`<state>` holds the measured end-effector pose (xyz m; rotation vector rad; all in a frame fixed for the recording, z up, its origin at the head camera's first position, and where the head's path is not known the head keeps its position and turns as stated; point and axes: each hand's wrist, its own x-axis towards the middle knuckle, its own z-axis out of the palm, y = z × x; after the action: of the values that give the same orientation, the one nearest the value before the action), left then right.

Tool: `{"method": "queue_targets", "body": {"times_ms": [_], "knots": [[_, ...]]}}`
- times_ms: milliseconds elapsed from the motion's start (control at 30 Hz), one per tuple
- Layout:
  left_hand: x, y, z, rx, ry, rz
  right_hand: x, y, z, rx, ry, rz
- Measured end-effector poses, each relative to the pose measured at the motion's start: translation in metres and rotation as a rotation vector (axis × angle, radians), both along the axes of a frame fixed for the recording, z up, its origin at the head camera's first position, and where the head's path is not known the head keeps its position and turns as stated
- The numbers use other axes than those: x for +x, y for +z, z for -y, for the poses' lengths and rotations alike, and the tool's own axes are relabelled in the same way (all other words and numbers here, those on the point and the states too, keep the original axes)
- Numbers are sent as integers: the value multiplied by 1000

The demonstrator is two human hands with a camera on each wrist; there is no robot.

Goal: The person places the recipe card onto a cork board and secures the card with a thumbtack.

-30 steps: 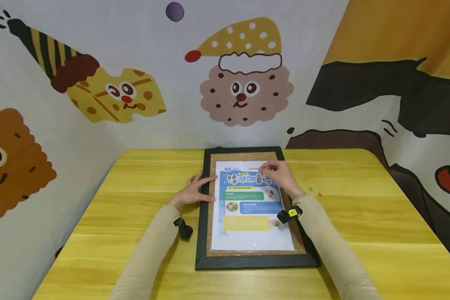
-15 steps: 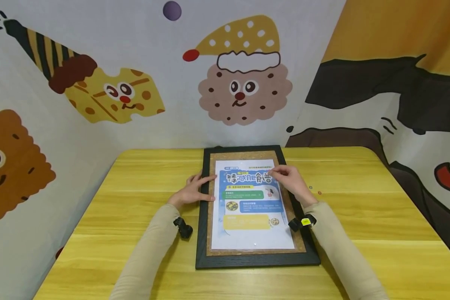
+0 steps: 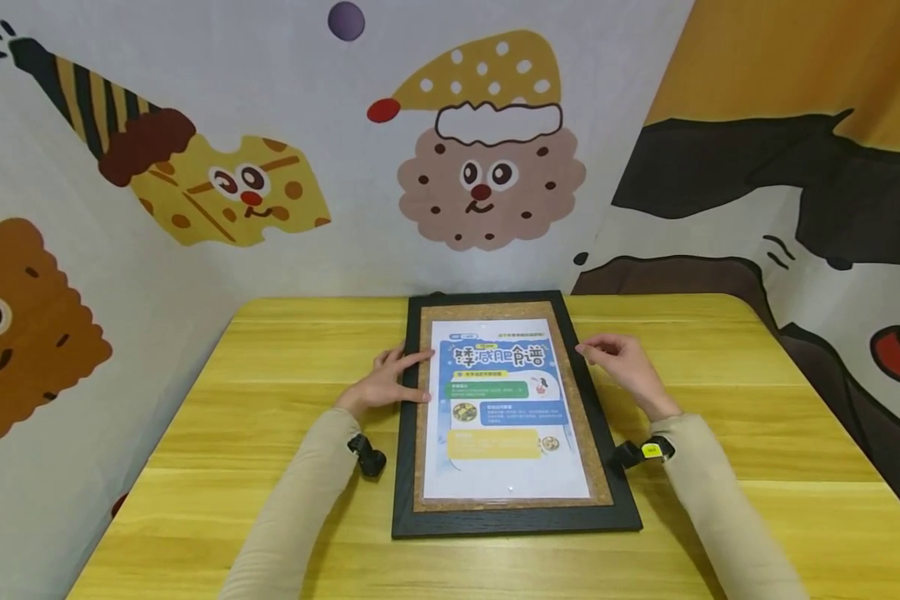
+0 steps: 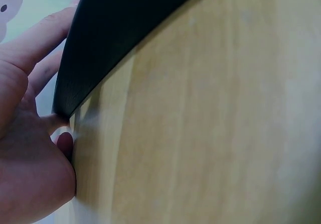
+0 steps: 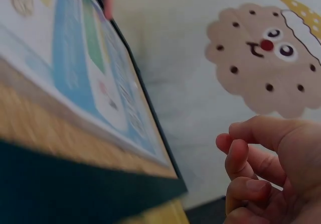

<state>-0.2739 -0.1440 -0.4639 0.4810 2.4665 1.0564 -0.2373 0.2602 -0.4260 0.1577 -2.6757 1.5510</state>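
Observation:
A black-framed cork board [image 3: 517, 521] lies on the wooden table, with a printed sheet [image 3: 465, 479] of blue, green and yellow blocks on its cork face. My left hand [image 3: 378, 385] rests over the board's left side, fingers spread, two fingertips reaching the sheet's edge. In the left wrist view this hand [image 4: 32, 108] lies against the black frame [image 4: 115, 33]. Just off the board's upper right edge, my right hand [image 3: 622, 371] hovers. The right wrist view shows its fingers [image 5: 246, 153] loosely curled, thumb near the index fingertip, with no object visible between them.
Small shiny dots mark the sheet's top [image 3: 483, 326] and bottom [image 3: 510, 488]. The yellow wooden table [image 3: 742, 450] meets a cartoon-printed wall [image 3: 345, 208] at the board's far end.
My right hand has moved right, from over the sheet's upper part to beyond the board's right edge. It now covers two small rings seen earlier on the table. My left hand stays put.

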Motion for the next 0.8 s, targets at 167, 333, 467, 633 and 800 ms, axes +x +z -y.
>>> {"method": "queue_targets", "body": {"times_ms": [167, 333, 467, 633, 800], "knots": [[1, 1, -1, 5, -6, -6, 2, 9, -23, 39, -31, -47], [1, 0, -1, 2, 0, 0, 7, 12, -38, 34, -38, -57], [1, -1, -1, 1, -5, 2, 12, 7, -48, 48, -52, -51], [1, -1, 0, 6, -6, 10, 17, -2, -58, 65, -65, -53], [2, 1, 0, 14, 4, 12, 20, -10, -66, 93, -59, -43]]}}
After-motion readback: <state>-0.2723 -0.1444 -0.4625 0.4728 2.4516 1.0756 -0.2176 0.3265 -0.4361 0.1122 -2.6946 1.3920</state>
